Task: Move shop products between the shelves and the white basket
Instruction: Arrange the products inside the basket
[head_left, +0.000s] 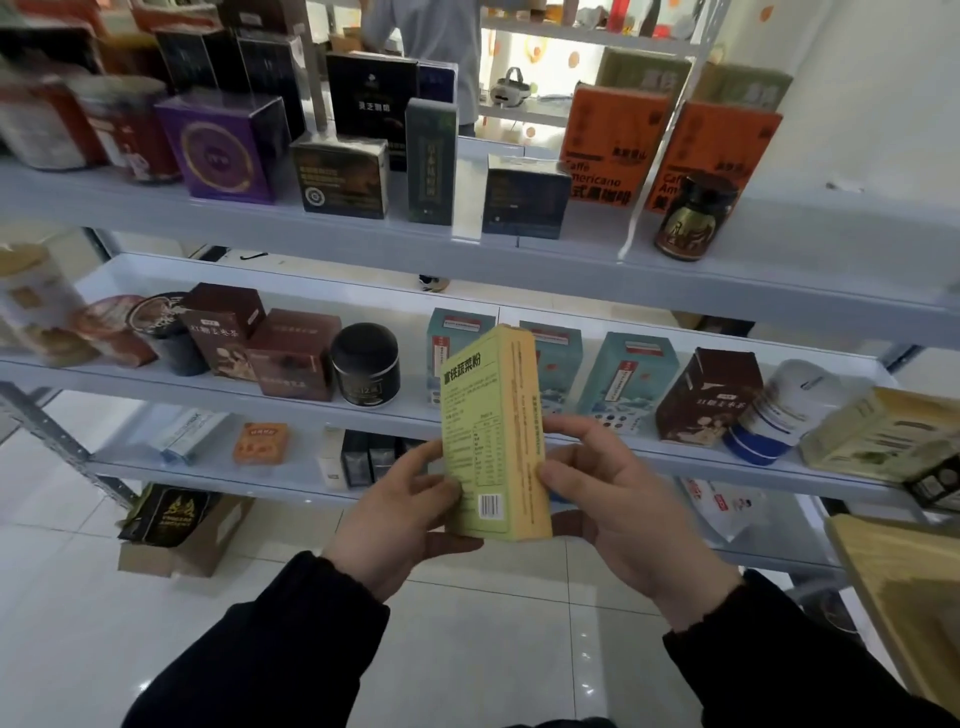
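Observation:
A tall green and yellow product box (493, 431) with a barcode near its foot stands upright in front of the middle shelf (649, 457). My left hand (405, 514) grips its lower left side, thumb on the printed face. My right hand (608, 493) grips its right edge, fingers curled round the yellow side. Behind the box stand several light blue boxes (628, 379) on the middle shelf. The white basket is not in view.
The top shelf (467, 249) carries dark boxes, a purple box (223, 150), orange coffee boxes (613, 145) and a dark jar (691, 218). A black tin (366, 364) and maroon boxes stand on the middle shelf. A cardboard box (176, 530) sits on the tiled floor. A person stands behind the shelves.

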